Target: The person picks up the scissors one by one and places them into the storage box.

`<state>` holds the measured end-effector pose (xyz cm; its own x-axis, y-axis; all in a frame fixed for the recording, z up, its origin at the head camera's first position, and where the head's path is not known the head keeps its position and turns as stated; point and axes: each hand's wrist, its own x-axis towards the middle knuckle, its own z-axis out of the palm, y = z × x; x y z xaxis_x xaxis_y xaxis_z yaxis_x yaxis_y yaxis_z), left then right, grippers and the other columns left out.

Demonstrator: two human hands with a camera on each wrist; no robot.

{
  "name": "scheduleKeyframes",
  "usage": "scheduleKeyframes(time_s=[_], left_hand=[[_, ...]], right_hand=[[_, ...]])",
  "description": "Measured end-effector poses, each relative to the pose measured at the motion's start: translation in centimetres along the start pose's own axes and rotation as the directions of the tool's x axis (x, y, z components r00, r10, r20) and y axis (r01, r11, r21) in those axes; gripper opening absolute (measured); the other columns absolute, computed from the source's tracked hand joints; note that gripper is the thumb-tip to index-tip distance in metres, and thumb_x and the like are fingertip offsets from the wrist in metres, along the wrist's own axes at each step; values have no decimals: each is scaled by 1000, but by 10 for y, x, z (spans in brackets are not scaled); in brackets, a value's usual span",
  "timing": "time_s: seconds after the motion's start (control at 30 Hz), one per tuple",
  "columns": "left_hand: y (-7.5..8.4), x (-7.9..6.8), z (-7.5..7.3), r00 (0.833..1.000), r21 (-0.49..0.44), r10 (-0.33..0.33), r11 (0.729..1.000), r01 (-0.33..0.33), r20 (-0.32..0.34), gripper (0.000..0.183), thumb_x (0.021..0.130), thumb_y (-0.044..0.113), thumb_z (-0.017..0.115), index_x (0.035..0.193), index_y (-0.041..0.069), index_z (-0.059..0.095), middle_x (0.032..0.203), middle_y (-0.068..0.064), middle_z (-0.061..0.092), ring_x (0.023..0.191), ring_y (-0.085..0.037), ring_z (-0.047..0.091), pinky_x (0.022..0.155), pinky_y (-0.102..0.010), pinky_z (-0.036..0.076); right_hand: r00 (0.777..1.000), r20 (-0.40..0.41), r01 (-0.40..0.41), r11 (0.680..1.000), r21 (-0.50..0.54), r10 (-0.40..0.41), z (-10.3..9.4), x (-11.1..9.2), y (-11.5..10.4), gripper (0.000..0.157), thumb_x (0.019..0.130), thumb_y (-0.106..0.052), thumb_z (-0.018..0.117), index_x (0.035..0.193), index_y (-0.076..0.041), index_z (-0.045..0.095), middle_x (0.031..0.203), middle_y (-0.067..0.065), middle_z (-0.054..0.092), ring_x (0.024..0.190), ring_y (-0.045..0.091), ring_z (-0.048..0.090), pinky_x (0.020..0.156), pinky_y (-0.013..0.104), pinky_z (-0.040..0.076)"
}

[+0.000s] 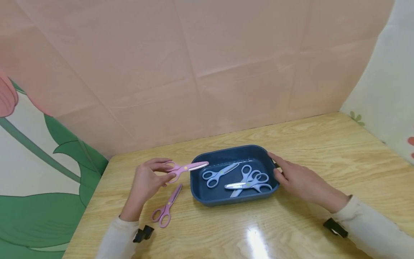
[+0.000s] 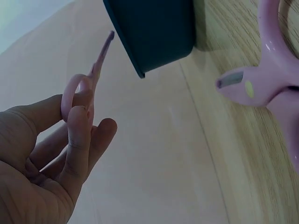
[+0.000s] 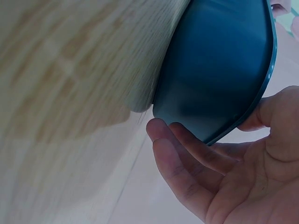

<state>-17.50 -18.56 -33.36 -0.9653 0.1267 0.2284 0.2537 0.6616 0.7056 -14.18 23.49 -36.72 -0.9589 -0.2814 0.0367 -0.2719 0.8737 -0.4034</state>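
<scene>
A pair of pink scissors [image 1: 185, 168] is held by its finger loops in my left hand [image 1: 147, 180], off the table, with the tip reaching the left rim of a dark blue plastic bin [image 1: 223, 203]. In the left wrist view the held scissors [image 2: 91, 86] appear edge-on beside the bin [image 2: 159, 32]. Other pink scissors [image 1: 168, 207] lie on the table below that hand. My right hand [image 1: 299, 180] grips the bin's right end, fingers along its outer wall [image 3: 210, 70]. Inside are light blue scissors [image 1: 220, 174] at the left and two crossed pairs [image 1: 247, 184] at the right.
The wood-grain table [image 1: 323, 151] ends at a pink sheet [image 1: 194, 72] behind the bin. A panel with painted green leaves [image 1: 42, 216] stands at the left, a pale wall [image 1: 388, 82] at the right. Black straps [image 1: 335, 227] hang from the sleeves.
</scene>
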Motion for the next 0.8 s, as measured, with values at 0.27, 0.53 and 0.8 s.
scheduleKeyframes(time_s=[0.27, 0.53, 0.8], left_hand=[[6, 3, 4, 1000, 8, 27, 1000, -27, -7, 15, 75, 6, 86, 89, 6, 80, 119, -3, 72, 82, -19, 75, 51, -22, 57], [11, 4, 12, 997, 91, 78, 993, -77, -10, 17, 74, 8, 87, 89, 7, 80, 115, -3, 73, 79, -19, 75, 54, -20, 56], [19, 6, 20, 997, 214, 69, 975, -60, -37, 21, 73, 19, 89, 92, 13, 81, 112, 2, 75, 71, -13, 71, 62, -23, 57]], right_hand=[[1000, -4, -3, 1000, -1, 3, 1, -1, 1, 57, 105, -28, 44, 155, -4, 29, 133, 26, 61, 113, 39, 65, 89, 57, 55], [1000, -4, -4, 1000, -4, 4, 2, -2, 1, 57, 105, -29, 44, 155, -4, 30, 133, 26, 61, 114, 40, 65, 91, 59, 54], [1000, -8, -6, 1000, -8, 5, 0, -1, -1, 57, 105, -27, 45, 155, -4, 30, 131, 25, 63, 114, 39, 65, 91, 59, 54]])
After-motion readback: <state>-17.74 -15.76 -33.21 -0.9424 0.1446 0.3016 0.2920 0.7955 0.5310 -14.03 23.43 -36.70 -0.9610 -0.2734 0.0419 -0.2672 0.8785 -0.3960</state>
